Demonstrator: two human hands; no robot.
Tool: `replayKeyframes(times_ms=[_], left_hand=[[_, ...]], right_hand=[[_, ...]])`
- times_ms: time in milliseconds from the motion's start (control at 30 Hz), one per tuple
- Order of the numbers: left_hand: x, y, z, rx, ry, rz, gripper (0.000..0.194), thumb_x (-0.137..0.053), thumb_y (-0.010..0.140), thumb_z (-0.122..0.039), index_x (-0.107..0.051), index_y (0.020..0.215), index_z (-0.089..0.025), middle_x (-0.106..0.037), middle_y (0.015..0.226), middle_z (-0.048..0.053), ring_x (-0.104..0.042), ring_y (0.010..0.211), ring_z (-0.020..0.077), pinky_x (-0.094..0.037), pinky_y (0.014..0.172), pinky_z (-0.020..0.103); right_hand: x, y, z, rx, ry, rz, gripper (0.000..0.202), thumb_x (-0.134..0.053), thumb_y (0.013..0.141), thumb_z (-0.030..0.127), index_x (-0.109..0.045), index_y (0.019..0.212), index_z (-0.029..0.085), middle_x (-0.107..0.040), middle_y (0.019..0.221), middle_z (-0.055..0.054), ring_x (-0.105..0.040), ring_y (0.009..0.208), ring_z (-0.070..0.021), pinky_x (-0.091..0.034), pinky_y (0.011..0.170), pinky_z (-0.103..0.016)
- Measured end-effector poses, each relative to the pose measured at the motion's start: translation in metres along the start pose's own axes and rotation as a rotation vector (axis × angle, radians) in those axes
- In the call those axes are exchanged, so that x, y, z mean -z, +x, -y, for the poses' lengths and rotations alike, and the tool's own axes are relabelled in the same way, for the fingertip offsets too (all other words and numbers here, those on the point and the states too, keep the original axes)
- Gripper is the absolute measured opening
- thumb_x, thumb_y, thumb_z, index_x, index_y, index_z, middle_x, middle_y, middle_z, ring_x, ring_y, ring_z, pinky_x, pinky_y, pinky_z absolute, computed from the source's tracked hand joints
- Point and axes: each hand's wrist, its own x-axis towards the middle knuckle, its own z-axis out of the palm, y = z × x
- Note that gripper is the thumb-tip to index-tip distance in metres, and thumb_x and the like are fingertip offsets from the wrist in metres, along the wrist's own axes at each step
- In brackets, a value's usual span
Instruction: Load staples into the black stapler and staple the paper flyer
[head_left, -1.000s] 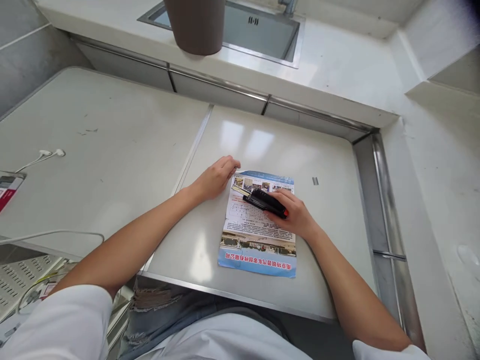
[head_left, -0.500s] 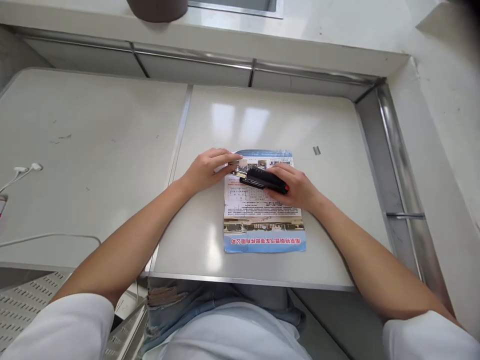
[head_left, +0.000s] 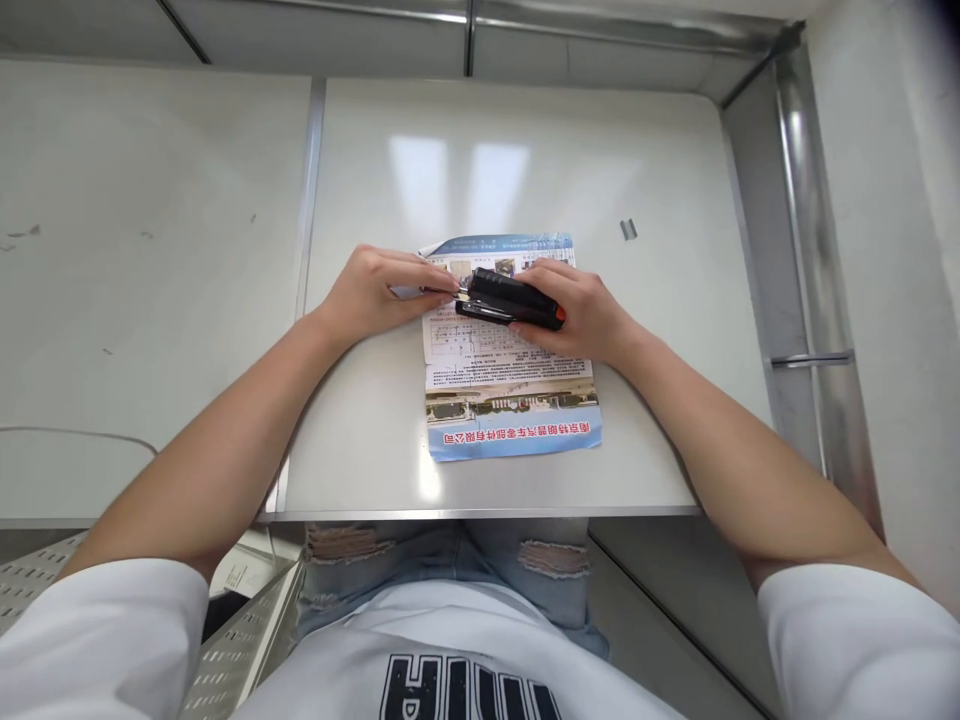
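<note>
**Black stapler (head_left: 510,293), over printed sheet (head_left: 514,438)**

Sheet: thin, limp.
Over its far half: stapler, likely light, rigid; best held rearward, where my right hand (head_left: 583,308) grips it. Left hand (head_left: 371,290): grip narrow at nose, contents unclear.
Right of sheet: metallic piece (head_left: 628,230).

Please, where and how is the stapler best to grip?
I would take the stapler by its thick rear end, from the right, where the right hand has it. Its body runs left to right, and the left hand is at the metal front.
</note>
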Motion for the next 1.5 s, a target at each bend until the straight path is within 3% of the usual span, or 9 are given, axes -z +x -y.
replayKeyframes(times_ms=[300, 667, 833, 967, 1000, 1133, 1233, 1400, 1500], left_hand=[[0.001, 0.001, -0.005, -0.05, 0.004, -0.021, 0.013, -0.078, 0.094, -0.037, -0.083, 0.105, -0.034, -0.082, 0.106, -0.002, -0.079, 0.1, 0.0209, -0.064, 0.092, 0.037], [0.002, 0.001, 0.001, 0.001, 0.023, 0.128, 0.034, -0.064, 0.1, -0.06, -0.08, 0.112, -0.032, -0.08, 0.107, -0.006, -0.074, 0.104, 0.0173, -0.062, 0.096, 0.042], [0.004, 0.001, -0.006, 0.005, 0.03, 0.074, 0.023, -0.062, 0.103, -0.051, -0.079, 0.107, -0.037, -0.08, 0.105, -0.009, -0.075, 0.103, 0.0164, -0.064, 0.095, 0.042], [0.001, 0.001, -0.01, -0.081, -0.021, -0.018, 0.011, -0.069, 0.101, -0.041, -0.078, 0.102, -0.035, -0.081, 0.105, -0.007, -0.078, 0.096, 0.0164, -0.066, 0.088, 0.039], [-0.001, 0.001, -0.011, -0.093, -0.044, -0.032, 0.01, -0.074, 0.098, -0.041, -0.076, 0.106, -0.034, -0.081, 0.105, -0.006, -0.078, 0.095, 0.0164, -0.066, 0.086, 0.037], [-0.015, -0.001, -0.016, -0.104, -0.103, -0.061, 0.048, -0.089, 0.085, -0.043, -0.063, 0.123, -0.029, -0.08, 0.106, -0.001, -0.078, 0.085, 0.0157, -0.064, 0.071, 0.029], [-0.024, -0.003, -0.021, -0.12, -0.037, -0.059, 0.036, -0.082, 0.092, -0.04, -0.061, 0.118, -0.026, -0.079, 0.105, 0.0, -0.077, 0.08, 0.0138, -0.061, 0.065, 0.025], [-0.028, -0.001, -0.021, -0.098, -0.009, -0.099, 0.032, -0.079, 0.093, -0.039, -0.062, 0.117, -0.026, -0.077, 0.104, 0.0, -0.075, 0.088, 0.0141, -0.062, 0.069, 0.027], [-0.025, 0.002, -0.019, -0.045, 0.043, -0.111, 0.038, -0.077, 0.095, -0.041, -0.062, 0.128, -0.028, -0.075, 0.117, 0.003, -0.074, 0.104, 0.0186, -0.064, 0.088, 0.035]], right_hand=[[-0.001, 0.0, -0.004, 0.035, 0.029, -0.016, 0.042, -0.07, 0.095, 0.045, -0.062, 0.131, 0.025, -0.065, 0.111, -0.007, -0.065, 0.103, -0.0287, -0.055, 0.086, -0.043], [0.002, 0.0, -0.004, -0.03, 0.086, -0.123, 0.036, -0.072, 0.094, 0.047, -0.066, 0.122, 0.025, -0.07, 0.109, -0.008, -0.067, 0.103, -0.0292, -0.058, 0.093, -0.05], [0.011, -0.005, -0.007, -0.127, 0.168, -0.252, 0.034, -0.073, 0.093, 0.049, -0.07, 0.116, 0.024, -0.07, 0.101, -0.007, -0.067, 0.096, -0.0288, -0.06, 0.089, -0.052], [0.015, -0.001, 0.003, -0.033, 0.256, -0.321, 0.03, -0.075, 0.091, 0.048, -0.073, 0.11, 0.025, -0.07, 0.092, -0.005, -0.066, 0.088, -0.0266, -0.06, 0.083, -0.049], [0.015, 0.001, 0.007, 0.01, 0.281, -0.317, 0.028, -0.075, 0.091, 0.047, -0.074, 0.108, 0.025, -0.071, 0.091, -0.005, -0.065, 0.086, -0.0261, -0.059, 0.082, -0.049], [0.013, 0.008, 0.021, 0.146, 0.277, -0.221, 0.031, -0.065, 0.098, 0.05, -0.071, 0.113, 0.023, -0.071, 0.095, -0.003, -0.067, 0.088, -0.0227, -0.057, 0.087, -0.049], [0.008, 0.009, 0.026, 0.204, 0.204, -0.166, 0.037, -0.055, 0.104, 0.053, -0.065, 0.124, 0.023, -0.068, 0.101, -0.002, -0.067, 0.098, -0.0217, -0.054, 0.096, -0.051], [0.005, 0.008, 0.023, 0.195, 0.164, -0.189, 0.039, -0.056, 0.104, 0.055, -0.063, 0.124, 0.022, -0.068, 0.102, -0.003, -0.066, 0.098, -0.022, -0.055, 0.094, -0.049], [0.013, 0.006, 0.012, 0.099, 0.117, -0.281, 0.04, -0.062, 0.1, 0.058, -0.065, 0.12, 0.024, -0.069, 0.1, -0.003, -0.066, 0.095, -0.0234, -0.056, 0.089, -0.047]])
